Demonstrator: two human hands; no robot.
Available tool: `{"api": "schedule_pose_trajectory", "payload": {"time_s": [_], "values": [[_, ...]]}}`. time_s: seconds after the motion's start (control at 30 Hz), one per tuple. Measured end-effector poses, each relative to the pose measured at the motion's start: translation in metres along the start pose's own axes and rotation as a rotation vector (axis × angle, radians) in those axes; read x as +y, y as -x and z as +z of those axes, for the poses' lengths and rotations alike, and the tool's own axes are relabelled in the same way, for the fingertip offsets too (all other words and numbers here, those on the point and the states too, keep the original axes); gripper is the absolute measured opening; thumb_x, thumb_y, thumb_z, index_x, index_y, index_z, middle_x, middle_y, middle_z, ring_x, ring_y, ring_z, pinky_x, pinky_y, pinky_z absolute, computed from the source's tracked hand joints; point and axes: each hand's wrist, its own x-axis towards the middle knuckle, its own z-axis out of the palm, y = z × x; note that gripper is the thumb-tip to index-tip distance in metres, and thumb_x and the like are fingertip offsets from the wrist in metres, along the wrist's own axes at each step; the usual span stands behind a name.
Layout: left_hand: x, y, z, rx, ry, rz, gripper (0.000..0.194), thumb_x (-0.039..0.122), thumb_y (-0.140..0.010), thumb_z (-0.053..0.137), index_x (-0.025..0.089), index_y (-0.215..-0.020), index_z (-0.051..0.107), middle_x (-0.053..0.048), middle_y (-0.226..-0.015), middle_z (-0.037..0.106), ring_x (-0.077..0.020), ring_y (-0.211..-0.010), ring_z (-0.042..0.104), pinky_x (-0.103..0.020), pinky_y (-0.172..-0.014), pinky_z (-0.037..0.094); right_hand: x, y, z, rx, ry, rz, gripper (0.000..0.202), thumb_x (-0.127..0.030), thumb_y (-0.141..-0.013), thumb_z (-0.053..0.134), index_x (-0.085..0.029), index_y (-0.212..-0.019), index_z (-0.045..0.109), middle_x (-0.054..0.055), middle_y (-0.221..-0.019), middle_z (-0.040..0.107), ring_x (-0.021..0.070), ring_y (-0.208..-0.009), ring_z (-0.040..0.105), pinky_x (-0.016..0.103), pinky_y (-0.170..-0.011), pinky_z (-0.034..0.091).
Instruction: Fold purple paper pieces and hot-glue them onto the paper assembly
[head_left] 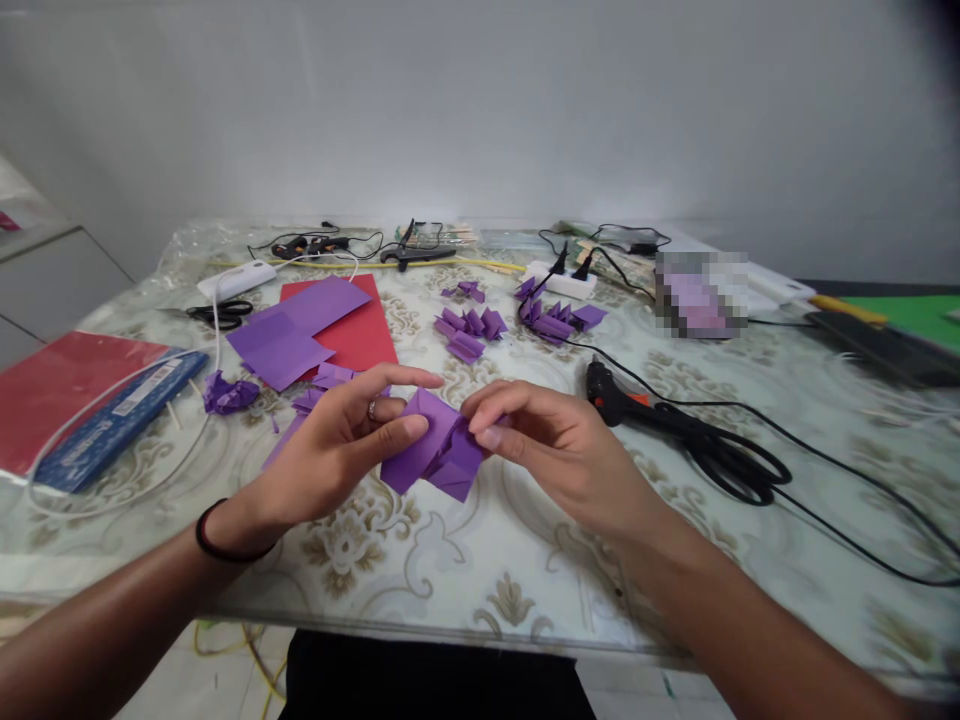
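Observation:
Between my two hands is a folded piece of purple paper (431, 450), held above the table's near half. My left hand (352, 430) pinches its left side between thumb and fingers. The fingertips of my right hand (540, 430) close on its right edge, where a darker fold shows. Partly behind my left hand lie more purple paper pieces (330, 376). Farther off are folded purple pieces (470, 330) and another group of purple folds (555, 322). A crumpled purple paper ball (229, 393) rests to the left.
Purple sheets (289, 335) overlap a red sheet (367, 320). Black scissors (225, 313) lie behind them. On the right, a black glue gun (611, 393) trails its cord across the patterned table (495, 560). A white power strip (562, 280) stands at the back.

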Motion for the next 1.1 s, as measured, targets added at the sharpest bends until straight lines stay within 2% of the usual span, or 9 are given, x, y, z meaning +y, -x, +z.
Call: {"api": "schedule_pose_trajectory", "payload": {"time_s": [0.2,0.4,0.6,0.67,0.73,0.8,0.87,0.93,1.1], "values": [[0.003,0.001,0.002,-0.024,0.043,0.016,0.029,0.034,-0.102,0.071,0.024,-0.129,0.066,0.007,-0.064,0.051,-0.0084,-0.051,0.044,-0.019,-0.047,0.034,-0.001,0.002,-0.002,-0.082,-0.144,0.034,0.015,-0.037,-0.093,0.082,-0.025,-0.088,0.074,0.005,-0.110,0.071,0.0197,-0.093,0.067,0.035,-0.081,0.057],[0.003,0.004,0.003,-0.018,-0.132,0.083,0.028,0.034,-0.104,0.067,0.023,-0.130,0.063,0.007,-0.066,0.046,-0.0095,-0.053,0.040,-0.021,-0.047,0.029,-0.005,0.001,0.002,-0.067,0.048,0.039,0.020,-0.034,-0.085,0.088,-0.026,-0.098,0.075,0.003,-0.101,0.071,0.0201,-0.092,0.067,0.034,-0.082,0.058],[0.002,0.002,0.003,0.023,-0.159,0.099,0.027,0.033,-0.104,0.068,0.023,-0.128,0.062,0.008,-0.064,0.045,-0.0091,-0.050,0.036,-0.021,-0.046,0.028,-0.007,0.000,0.002,-0.091,0.136,0.005,0.018,-0.037,-0.087,0.087,-0.024,-0.080,0.077,0.004,-0.096,0.071,0.0206,-0.092,0.068,0.035,-0.084,0.058],[0.001,0.003,0.003,0.046,-0.176,0.110,0.028,0.032,-0.104,0.067,0.023,-0.130,0.060,0.004,-0.074,0.056,-0.0095,-0.056,0.045,-0.020,-0.049,0.035,-0.007,0.000,0.003,-0.075,0.173,-0.012,0.017,-0.035,-0.088,0.086,-0.024,-0.080,0.077,0.004,-0.094,0.072,0.0206,-0.090,0.068,0.035,-0.081,0.057],[0.000,0.003,0.003,0.082,-0.190,0.152,0.036,0.034,-0.102,0.072,0.025,-0.133,0.055,-0.002,-0.098,0.064,-0.0119,-0.073,0.059,-0.021,-0.058,0.048,-0.005,0.000,0.004,-0.019,0.226,-0.056,0.014,-0.032,-0.089,0.085,-0.024,-0.080,0.077,0.004,-0.092,0.073,0.0208,-0.088,0.068,0.034,-0.078,0.056],[-0.004,0.004,0.005,0.110,-0.219,0.234,0.059,0.037,-0.090,0.085,0.031,-0.134,0.047,-0.006,-0.127,0.058,-0.0181,-0.102,0.066,-0.026,-0.077,0.059,-0.003,0.000,0.005,0.086,0.282,-0.095,0.011,-0.028,-0.089,0.084,-0.024,-0.081,0.077,0.004,-0.093,0.073,0.0215,-0.089,0.068,0.034,-0.074,0.054],[-0.010,0.004,0.009,0.140,-0.298,0.325,0.083,0.036,-0.076,0.097,0.036,-0.135,0.039,-0.007,-0.144,0.043,-0.0246,-0.122,0.062,-0.034,-0.091,0.063,0.000,0.000,0.008,0.197,0.319,-0.110,0.008,-0.024,-0.088,0.083,-0.025,-0.082,0.077,0.005,-0.096,0.073,0.0223,-0.093,0.068,0.033,-0.071,0.053],[-0.017,0.005,0.013,0.192,-0.418,0.382,0.092,0.032,-0.072,0.099,0.038,-0.137,0.035,-0.009,-0.149,0.035,-0.0260,-0.124,0.062,-0.035,-0.089,0.065,0.003,0.001,0.012,0.268,0.325,-0.111,0.008,-0.021,-0.088,0.081,-0.024,-0.083,0.077,0.005,-0.099,0.072,0.0225,-0.096,0.067,0.032,-0.070,0.053],[-0.027,0.004,0.020,0.250,-0.504,0.392,0.075,0.016,-0.085,0.085,0.034,-0.139,0.036,-0.008,-0.135,0.044,-0.0222,-0.114,0.066,-0.032,-0.083,0.066,0.013,0.005,0.021,0.259,0.287,-0.117,0.010,-0.018,-0.091,0.078,-0.025,-0.085,0.072,0.003,-0.099,0.070,0.0197,-0.095,0.066,0.031,-0.073,0.053]]}}
